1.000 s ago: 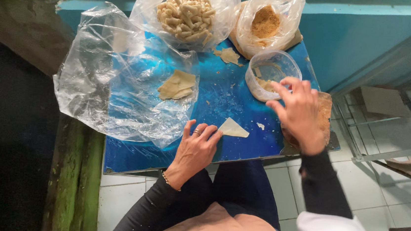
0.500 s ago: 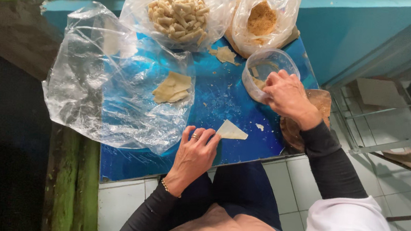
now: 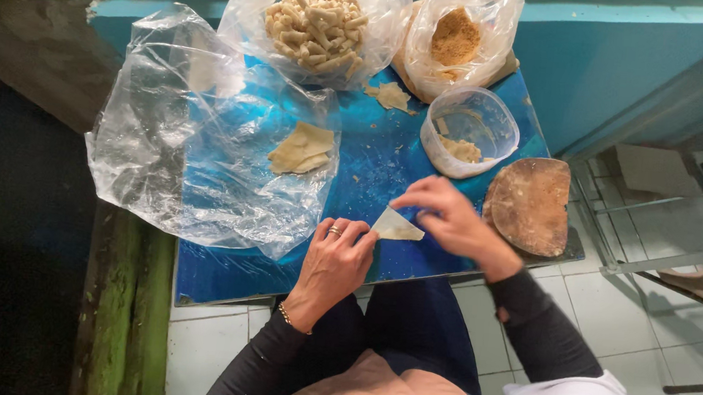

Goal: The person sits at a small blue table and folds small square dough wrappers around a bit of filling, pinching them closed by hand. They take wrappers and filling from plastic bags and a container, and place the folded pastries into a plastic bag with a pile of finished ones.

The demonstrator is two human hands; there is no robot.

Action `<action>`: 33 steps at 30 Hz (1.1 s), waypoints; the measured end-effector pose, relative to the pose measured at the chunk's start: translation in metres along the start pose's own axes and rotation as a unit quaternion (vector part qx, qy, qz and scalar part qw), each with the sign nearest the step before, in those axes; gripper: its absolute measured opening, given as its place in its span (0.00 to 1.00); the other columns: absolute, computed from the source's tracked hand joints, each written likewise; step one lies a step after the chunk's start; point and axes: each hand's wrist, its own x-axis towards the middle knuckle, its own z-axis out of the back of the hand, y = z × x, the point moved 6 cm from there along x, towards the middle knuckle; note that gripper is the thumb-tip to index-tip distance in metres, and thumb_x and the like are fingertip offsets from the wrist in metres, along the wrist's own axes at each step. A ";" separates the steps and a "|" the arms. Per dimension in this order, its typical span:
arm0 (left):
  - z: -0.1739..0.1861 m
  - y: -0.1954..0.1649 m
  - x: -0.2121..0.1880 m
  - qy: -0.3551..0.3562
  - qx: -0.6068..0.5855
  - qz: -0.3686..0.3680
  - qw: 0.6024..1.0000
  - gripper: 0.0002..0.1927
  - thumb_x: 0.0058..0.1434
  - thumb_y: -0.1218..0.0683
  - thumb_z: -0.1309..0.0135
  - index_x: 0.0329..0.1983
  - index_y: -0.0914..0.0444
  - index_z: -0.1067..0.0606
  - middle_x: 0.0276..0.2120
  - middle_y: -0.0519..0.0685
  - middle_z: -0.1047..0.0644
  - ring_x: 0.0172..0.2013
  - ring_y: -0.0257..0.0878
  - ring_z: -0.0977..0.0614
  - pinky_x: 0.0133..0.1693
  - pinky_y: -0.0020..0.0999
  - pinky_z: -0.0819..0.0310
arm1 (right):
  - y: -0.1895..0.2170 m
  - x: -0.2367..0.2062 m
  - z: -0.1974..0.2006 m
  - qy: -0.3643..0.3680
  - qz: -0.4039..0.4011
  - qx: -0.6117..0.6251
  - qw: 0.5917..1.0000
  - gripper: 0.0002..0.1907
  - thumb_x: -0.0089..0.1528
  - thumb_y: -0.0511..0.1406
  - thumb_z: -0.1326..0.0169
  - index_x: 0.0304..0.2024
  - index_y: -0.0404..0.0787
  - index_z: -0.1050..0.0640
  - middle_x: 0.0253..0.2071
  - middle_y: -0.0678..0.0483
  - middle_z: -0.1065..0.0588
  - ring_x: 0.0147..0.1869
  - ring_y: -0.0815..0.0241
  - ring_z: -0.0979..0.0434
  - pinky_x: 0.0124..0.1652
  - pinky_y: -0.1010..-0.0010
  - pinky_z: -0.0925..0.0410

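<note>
A person sits at a small blue counter with a pale, triangular dough wrapper lying flat near its front edge. The left hand rests flat with fingers loosely spread, its fingertips holding down the wrapper's left corner. The right hand reaches over the wrapper's upper right side, fingers bunched together as if pinching; whether anything sits between them cannot be told. The wrapper looks only partly shaped, not yet rolled shut. A clear bag of finished rolled pieces stands at the back, suggesting much is already made. More unused wrappers lie on a plastic sheet, and a clear tub holds some filling.
</note>
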 end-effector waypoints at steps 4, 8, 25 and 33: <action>0.001 -0.001 -0.001 0.002 -0.008 -0.003 1.000 0.10 0.58 0.60 0.42 0.44 0.63 0.23 0.42 0.48 0.24 0.45 0.45 0.22 0.51 0.44 0.32 | 0.005 -0.009 -0.026 -0.063 0.010 -0.141 0.988 0.25 0.55 0.23 0.48 0.51 0.51 0.16 0.45 0.55 0.26 0.50 0.54 0.27 0.48 0.64 0.35; 0.002 0.000 0.001 -0.001 -0.005 -0.002 1.000 0.10 0.57 0.59 0.42 0.43 0.63 0.23 0.41 0.48 0.24 0.44 0.45 0.23 0.51 0.44 0.33 | 0.021 -0.022 -0.032 -0.048 0.086 -0.338 0.936 0.26 0.56 0.29 0.46 0.57 0.51 0.19 0.45 0.59 0.27 0.47 0.57 0.28 0.44 0.64 0.36; 0.002 0.000 -0.001 0.003 -0.001 -0.005 1.000 0.12 0.57 0.59 0.42 0.44 0.63 0.22 0.42 0.48 0.24 0.45 0.45 0.23 0.52 0.44 0.33 | 0.027 -0.019 -0.013 -0.066 0.126 -0.300 0.943 0.22 0.59 0.28 0.44 0.52 0.55 0.17 0.50 0.56 0.28 0.48 0.54 0.28 0.44 0.63 0.33; 0.004 -0.002 0.000 0.012 -0.001 -0.011 1.000 0.11 0.57 0.60 0.41 0.43 0.64 0.23 0.41 0.49 0.24 0.43 0.45 0.23 0.50 0.43 0.33 | 0.023 -0.019 0.037 -0.139 0.072 -0.297 0.942 0.17 0.59 0.28 0.41 0.49 0.49 0.17 0.45 0.55 0.24 0.47 0.53 0.25 0.45 0.62 0.31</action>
